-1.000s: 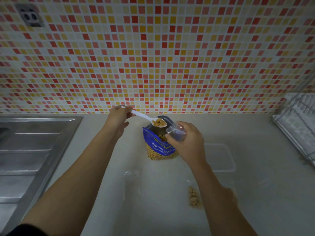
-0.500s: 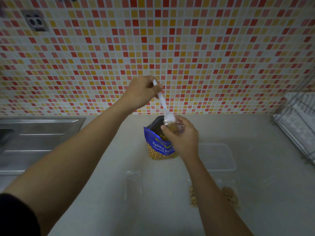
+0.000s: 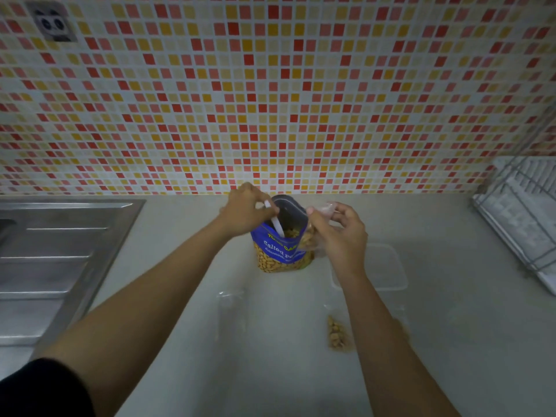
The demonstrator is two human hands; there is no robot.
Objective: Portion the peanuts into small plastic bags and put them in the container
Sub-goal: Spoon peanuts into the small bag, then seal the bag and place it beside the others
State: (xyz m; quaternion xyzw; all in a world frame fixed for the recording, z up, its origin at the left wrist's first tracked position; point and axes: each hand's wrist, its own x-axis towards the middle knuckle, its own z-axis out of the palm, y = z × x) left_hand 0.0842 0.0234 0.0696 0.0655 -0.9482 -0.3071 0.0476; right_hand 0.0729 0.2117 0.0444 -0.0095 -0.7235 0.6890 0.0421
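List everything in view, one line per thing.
peanut pouch: one, blue, open, back centre of counter
spoon: one, white, dipped into the pouch
held bag: one, clear, peanuts inside, at pouch's right edge
filled bag: one plain to see, clear, counter, near side of container
empty bag: one, clear, flat on counter, near side of pouch
container: one, clear, right of pouch
sink: one, steel, left
dish rack: one, pale, far right
wall socket: one, grey, top left
left hand: one, grips the spoon
right hand: one, pinches the held bag

Blue peanut bag point(image 3: 278, 246) with white lettering; white spoon point(image 3: 276, 225); pale grey bench point(image 3: 451, 341); wall tiles point(image 3: 270, 100) chequered red, orange, yellow, white.
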